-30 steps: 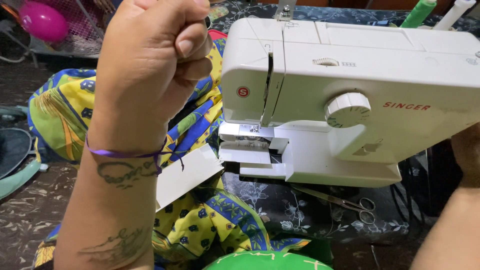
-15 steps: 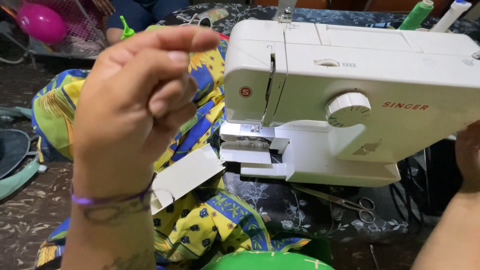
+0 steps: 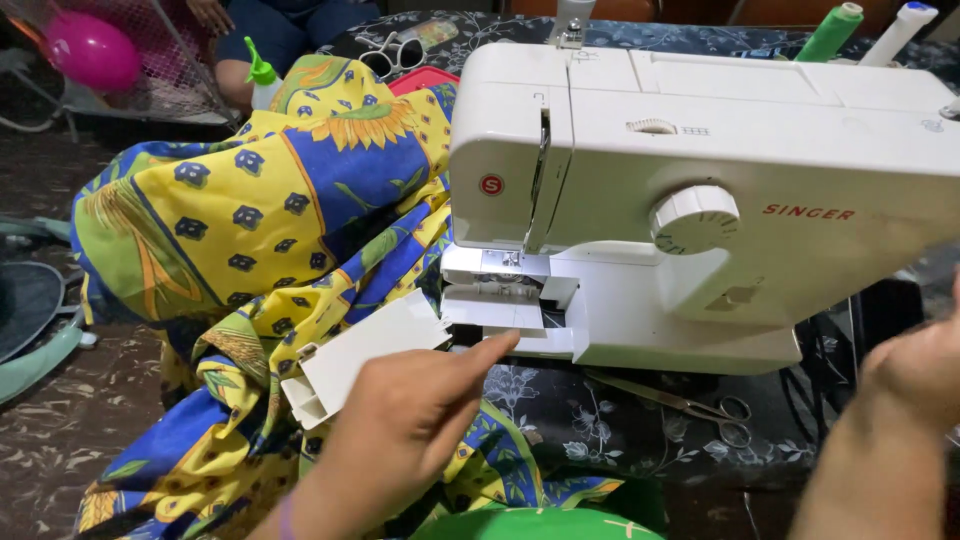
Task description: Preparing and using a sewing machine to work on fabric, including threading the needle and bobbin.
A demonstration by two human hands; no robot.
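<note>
A white sewing machine (image 3: 700,190) stands on a dark floral cloth. Its bobbin area (image 3: 497,290) below the needle is uncovered, and a white detached cover piece (image 3: 360,350) lies to the left on yellow and blue patterned fabric (image 3: 240,220). My left hand (image 3: 410,420) is low in front of the machine, index finger stretched toward the machine's base, fingers loosely curled, nothing visibly held. My right hand (image 3: 905,375) is at the right edge beside the machine's wheel end, partly cut off; its grip cannot be made out.
Small scissors (image 3: 700,405) lie on the cloth under the machine's front. A green thread spool (image 3: 830,30) and a white one (image 3: 900,30) stand behind. A pink balloon (image 3: 90,50), a green-capped bottle (image 3: 262,80), another pair of scissors (image 3: 390,55) and a seated person are at the back left.
My left hand has dropped from in front of the camera, where its fingers were pinched together, down to the front of the machine's base. The fabric pile is now uncovered.
</note>
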